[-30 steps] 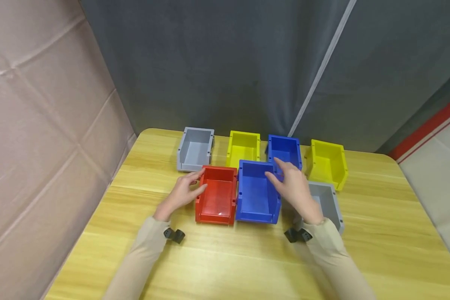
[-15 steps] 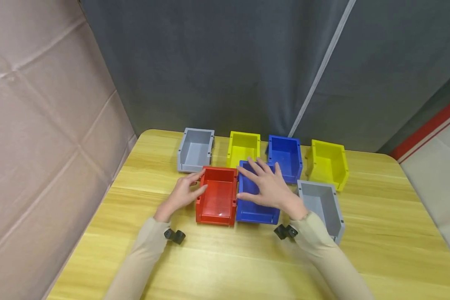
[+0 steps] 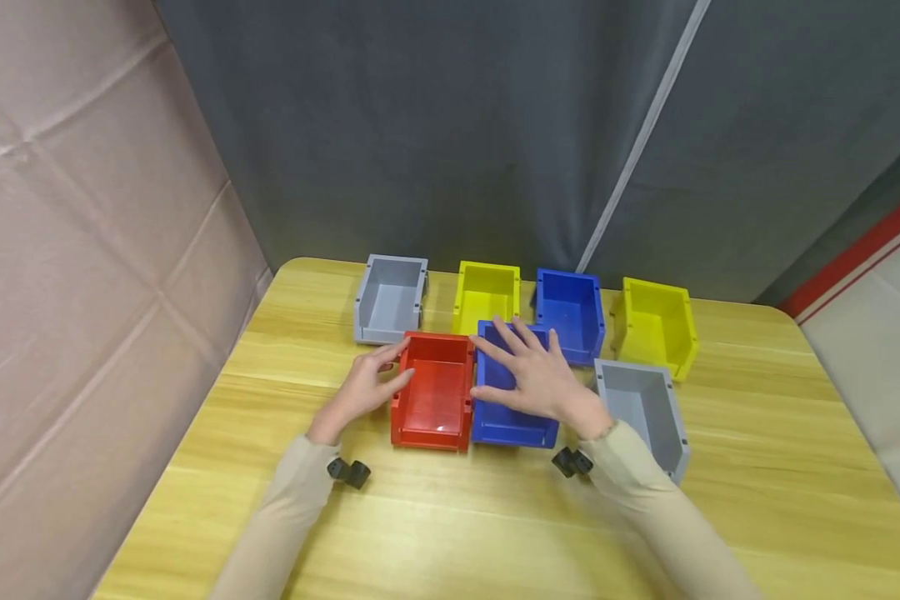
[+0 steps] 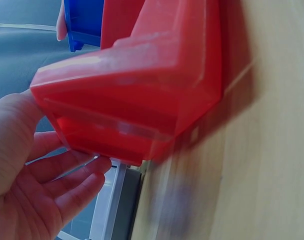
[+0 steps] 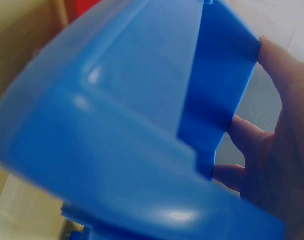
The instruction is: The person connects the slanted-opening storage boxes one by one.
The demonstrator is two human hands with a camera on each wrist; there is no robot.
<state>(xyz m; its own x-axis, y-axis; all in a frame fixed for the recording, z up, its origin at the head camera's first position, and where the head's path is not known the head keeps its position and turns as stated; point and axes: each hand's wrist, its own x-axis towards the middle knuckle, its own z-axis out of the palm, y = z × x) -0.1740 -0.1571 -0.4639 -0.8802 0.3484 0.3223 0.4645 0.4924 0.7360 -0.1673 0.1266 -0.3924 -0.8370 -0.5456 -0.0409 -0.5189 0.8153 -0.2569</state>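
Note:
A red storage bin (image 3: 437, 398) stands on the table, side by side with a blue storage bin (image 3: 513, 433) to its right. My left hand (image 3: 362, 388) holds the red bin by its left wall, thumb over the rim and fingers outside; the left wrist view shows those fingers (image 4: 74, 197) under the red wall. Over the blue bin, my right hand (image 3: 538, 377) is spread with straight fingers. In the right wrist view its fingertips touch the edges of the blue bin (image 5: 127, 170). Part of the blue bin's inside is hidden beneath this hand.
Behind stand a grey bin (image 3: 390, 307), a yellow bin (image 3: 487, 300), another blue bin (image 3: 572, 317) and a second yellow bin (image 3: 656, 329). A second grey bin (image 3: 645, 408) is right of my right hand. A dark curtain (image 3: 420, 133) hangs behind the wooden table (image 3: 450, 533).
My right hand has moved left from the blue bin's right side and spread across its top. The left hand has stayed at the red bin, and both bins look unmoved.

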